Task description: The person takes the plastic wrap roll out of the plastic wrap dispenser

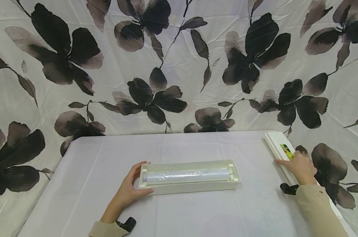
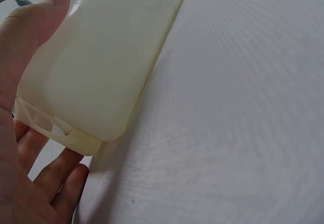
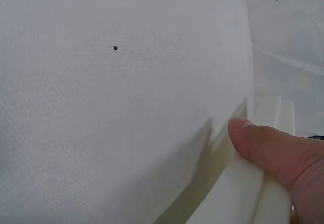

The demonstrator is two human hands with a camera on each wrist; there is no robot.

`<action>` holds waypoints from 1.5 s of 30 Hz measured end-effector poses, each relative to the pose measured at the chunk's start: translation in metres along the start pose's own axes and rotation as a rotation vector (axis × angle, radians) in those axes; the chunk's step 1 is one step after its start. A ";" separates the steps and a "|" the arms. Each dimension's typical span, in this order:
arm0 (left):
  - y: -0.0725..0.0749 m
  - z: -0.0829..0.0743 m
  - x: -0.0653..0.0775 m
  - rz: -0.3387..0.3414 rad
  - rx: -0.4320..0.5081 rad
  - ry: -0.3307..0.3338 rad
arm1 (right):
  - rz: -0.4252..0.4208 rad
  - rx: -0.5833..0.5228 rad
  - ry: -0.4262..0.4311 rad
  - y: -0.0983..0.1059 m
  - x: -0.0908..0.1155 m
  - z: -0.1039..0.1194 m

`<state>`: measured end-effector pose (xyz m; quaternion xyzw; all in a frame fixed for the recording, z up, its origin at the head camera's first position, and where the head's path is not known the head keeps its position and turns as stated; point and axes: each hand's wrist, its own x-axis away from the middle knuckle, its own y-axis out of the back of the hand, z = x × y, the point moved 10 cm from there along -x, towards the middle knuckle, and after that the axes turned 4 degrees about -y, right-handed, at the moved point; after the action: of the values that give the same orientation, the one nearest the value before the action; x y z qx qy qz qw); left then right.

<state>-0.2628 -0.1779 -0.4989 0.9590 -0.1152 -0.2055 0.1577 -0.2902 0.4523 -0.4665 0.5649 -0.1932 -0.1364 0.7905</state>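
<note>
A long cream plastic box (image 1: 193, 188), without a cover on it, sits mid-table with a roll of clear plastic film (image 1: 188, 176) lying along its inside. My left hand (image 1: 134, 184) grips the box's left end, thumb on the front wall and fingers round the end and back. In the left wrist view the thumb presses on the box's smooth wall (image 2: 101, 62). At the table's right edge my right hand (image 1: 301, 167) grips a long white lid-like piece (image 1: 277, 141) with a green and yellow label (image 1: 286, 151). The right wrist view shows the thumb along its side; the other fingers are hidden.
A white cloth covers the table (image 1: 108, 158). Behind and beside it hangs a white curtain (image 1: 196, 108) with dark flowers. Black straps with small dark devices sit at both wrists. A small dark speck (image 3: 115, 47) shows on the cloth.
</note>
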 end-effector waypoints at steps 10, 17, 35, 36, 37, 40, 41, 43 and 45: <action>0.001 0.000 0.000 0.004 0.021 -0.021 | 0.013 -0.011 -0.029 -0.007 -0.003 -0.007; 0.002 -0.011 -0.001 -0.003 0.023 -0.009 | 0.009 -0.010 -0.037 -0.010 -0.006 -0.006; 0.002 -0.038 -0.002 0.005 0.007 0.013 | -0.009 0.012 -0.060 -0.014 -0.014 -0.001; 0.002 -0.038 -0.002 0.004 0.009 0.012 | -0.005 0.011 -0.068 -0.014 -0.015 -0.001; 0.002 -0.038 -0.002 0.003 0.012 0.012 | -0.001 0.012 -0.074 -0.015 -0.015 -0.001; 0.002 -0.038 -0.003 0.003 0.016 0.005 | 0.010 0.010 -0.091 -0.016 -0.015 -0.001; 0.002 -0.038 -0.003 0.004 0.015 0.003 | 0.013 0.009 -0.094 -0.017 -0.015 -0.002; 0.002 -0.038 -0.003 0.005 0.016 0.003 | 0.017 0.006 -0.099 -0.017 -0.014 -0.002; 0.001 -0.037 -0.003 0.006 0.015 0.004 | 0.018 0.003 -0.100 -0.018 -0.014 -0.002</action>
<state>-0.2498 -0.1687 -0.4648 0.9602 -0.1194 -0.2023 0.1513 -0.3015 0.4544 -0.4858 0.5567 -0.2375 -0.1571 0.7804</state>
